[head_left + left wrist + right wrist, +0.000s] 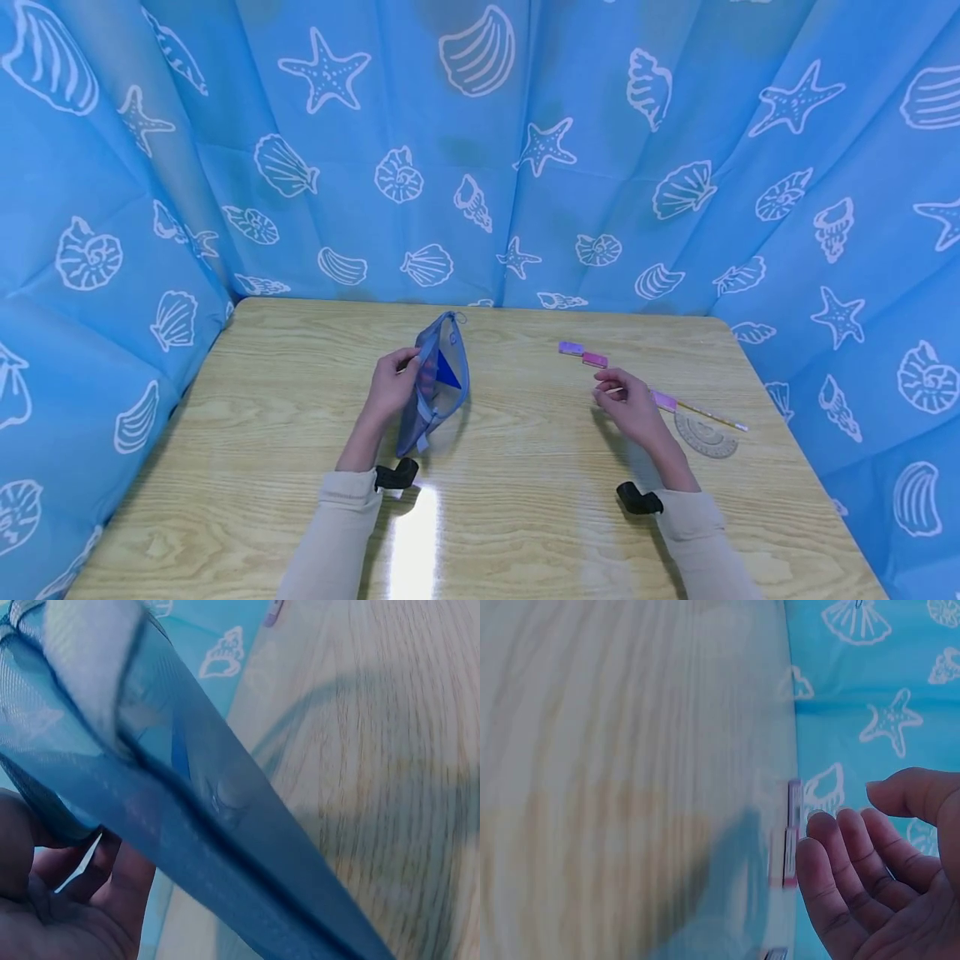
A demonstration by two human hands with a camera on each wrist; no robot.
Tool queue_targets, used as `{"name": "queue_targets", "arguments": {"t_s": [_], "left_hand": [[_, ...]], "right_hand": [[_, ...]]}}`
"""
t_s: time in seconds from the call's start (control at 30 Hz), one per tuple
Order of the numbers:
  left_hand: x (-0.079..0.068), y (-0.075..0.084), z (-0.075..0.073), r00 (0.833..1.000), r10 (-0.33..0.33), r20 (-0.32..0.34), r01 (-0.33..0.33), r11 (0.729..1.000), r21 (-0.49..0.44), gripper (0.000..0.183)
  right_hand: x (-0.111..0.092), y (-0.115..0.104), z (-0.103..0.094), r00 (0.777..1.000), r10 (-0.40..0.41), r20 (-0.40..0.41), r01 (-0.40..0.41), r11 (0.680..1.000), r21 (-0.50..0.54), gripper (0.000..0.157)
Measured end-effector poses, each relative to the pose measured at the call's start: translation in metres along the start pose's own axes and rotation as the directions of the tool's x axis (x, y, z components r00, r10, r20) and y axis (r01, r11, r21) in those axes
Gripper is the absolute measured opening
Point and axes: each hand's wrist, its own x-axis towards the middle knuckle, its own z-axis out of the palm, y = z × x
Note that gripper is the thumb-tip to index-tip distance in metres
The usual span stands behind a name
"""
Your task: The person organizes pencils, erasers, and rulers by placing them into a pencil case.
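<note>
left hand [393, 383] pinching the side of a blue mesh pouch [414, 423] on the desk [517, 492], mouth gaping, blue triangular piece [447, 372] inside. right hand [630, 408] empty, fingers loosely bent, just short of a small purple block [571, 348] and pink block [596, 360]; i see a pencil [712, 416] and clear protractor [707, 437] beside that arm.

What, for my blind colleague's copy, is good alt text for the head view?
A person's left hand holds an open blue pouch; the empty right hand hovers over a wooden table near a purple block, a pink block, a pencil and a clear protractor. Behind hangs a blue seashell-print curtain.
</note>
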Motion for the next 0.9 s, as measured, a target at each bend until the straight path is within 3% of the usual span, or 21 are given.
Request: {"name": "queue_targets", "arguments": {"t_s": [0.23,0.3,0.43,0.9], "left_hand": [[0.002,-0.005,-0.003,0.991,-0.084,0.104,0.1,0.983,-0.152,0.037],[0.002,-0.006,-0.004,0.988,-0.09,0.126,0.109,0.981,-0.158,0.037],[0.003,-0.01,-0.006,0.986,-0.084,0.145,0.104,0.986,-0.134,0.036],[0.005,-0.019,-0.009,0.983,-0.071,0.169,0.107,0.971,-0.216,0.036]], "right_hand": [[-0.01,0.009,-0.012,1.0,0.014,-0.013,-0.014,1.0,0.002,0.034],[-0.011,0.013,-0.015,1.0,0.018,-0.016,-0.018,1.0,0.002,0.033],[-0.015,0.022,-0.022,0.999,0.017,-0.039,-0.019,0.999,-0.034,0.031],[-0.026,0.037,-0.043,0.996,-0.028,-0.09,0.021,0.996,-0.083,0.031]]}}
